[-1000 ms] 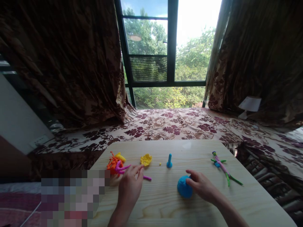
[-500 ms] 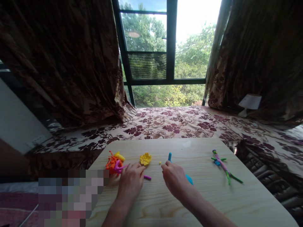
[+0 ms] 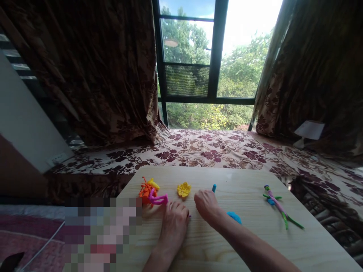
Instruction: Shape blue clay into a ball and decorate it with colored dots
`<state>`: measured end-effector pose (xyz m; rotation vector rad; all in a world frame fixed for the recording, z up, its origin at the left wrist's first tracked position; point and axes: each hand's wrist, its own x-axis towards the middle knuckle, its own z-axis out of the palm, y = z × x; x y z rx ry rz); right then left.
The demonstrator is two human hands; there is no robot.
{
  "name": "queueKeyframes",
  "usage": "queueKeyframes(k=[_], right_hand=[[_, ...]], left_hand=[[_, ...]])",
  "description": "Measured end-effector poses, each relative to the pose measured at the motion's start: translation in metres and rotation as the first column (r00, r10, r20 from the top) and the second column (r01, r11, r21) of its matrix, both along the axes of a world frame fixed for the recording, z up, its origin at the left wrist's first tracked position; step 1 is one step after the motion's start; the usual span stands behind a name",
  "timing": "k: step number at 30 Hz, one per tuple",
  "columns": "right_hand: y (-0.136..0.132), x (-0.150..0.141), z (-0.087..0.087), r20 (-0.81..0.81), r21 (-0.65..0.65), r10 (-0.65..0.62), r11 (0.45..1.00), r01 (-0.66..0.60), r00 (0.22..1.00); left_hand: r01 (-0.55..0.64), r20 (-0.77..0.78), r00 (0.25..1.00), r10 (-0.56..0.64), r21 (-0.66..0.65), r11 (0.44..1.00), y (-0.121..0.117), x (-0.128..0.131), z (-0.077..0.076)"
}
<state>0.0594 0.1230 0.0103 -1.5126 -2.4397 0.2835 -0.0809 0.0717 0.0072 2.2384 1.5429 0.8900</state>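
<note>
My left hand lies palm down on the wooden table, fingers laid forward over a purple clay roll. Only the tip of that roll shows past the fingers. Right of it, my right hand is curled closed low over the tabletop; what its fingers hold, if anything, is hidden. Behind that hand a short blue stick stands out. A flattened blue clay lump lies beside my right forearm. Beyond my left hand are a yellow clay flower and a bent magenta clay piece.
Orange clay strands and a yellow clay piece lie at the table's left. A pink and green clay figure lies at the right. Past the table runs a flower-patterned ledge with a lamp.
My left hand has slid nearer me and covers more of the purple roll. My right hand has moved left, and the small yellow bit there is now out of sight. The view has shifted left.
</note>
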Motion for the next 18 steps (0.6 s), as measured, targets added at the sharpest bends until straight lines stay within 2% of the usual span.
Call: queueKeyframes(k=[3, 6, 8, 11, 14, 16, 18], right_hand=[[-0.031, 0.025, -0.001, -0.216, -0.039, -0.063, 0.998, 0.055, 0.974], [-0.062, 0.046, -0.002, -0.432, -0.107, -0.118, 0.991, 0.08, 0.894], [-0.079, 0.054, -0.002, -0.542, -0.148, -0.16, 0.985, 0.093, 0.825], [-0.095, 0.062, -0.001, -0.662, -0.181, -0.204, 0.977, 0.11, 0.721], [-0.103, 0.069, 0.0, -0.801, -0.175, -0.205, 0.979, 0.108, 0.562], [-0.107, 0.074, 0.0, -0.853, -0.159, -0.187, 0.982, 0.099, 0.488], [-0.111, 0.079, 0.001, -0.859, -0.131, -0.161, 0.987, 0.096, 0.487]], left_hand=[[-0.031, 0.207, 0.977, 0.051, -0.099, 0.995, -0.012, -0.002, -0.001], [0.026, 0.446, 0.89, 0.098, -0.263, 0.964, -0.026, 0.008, -0.003], [0.131, 0.586, 0.798, 0.139, -0.395, 0.909, -0.035, 0.022, -0.002], [0.325, 0.746, 0.61, 0.269, -0.545, 0.773, -0.046, 0.047, 0.002], [0.467, 0.803, 0.462, 0.376, -0.58, 0.667, -0.053, 0.067, 0.006], [0.5, 0.807, 0.435, 0.4, -0.586, 0.637, -0.054, 0.075, 0.006], [0.512, 0.803, 0.429, 0.413, -0.593, 0.621, -0.054, 0.08, 0.004]])
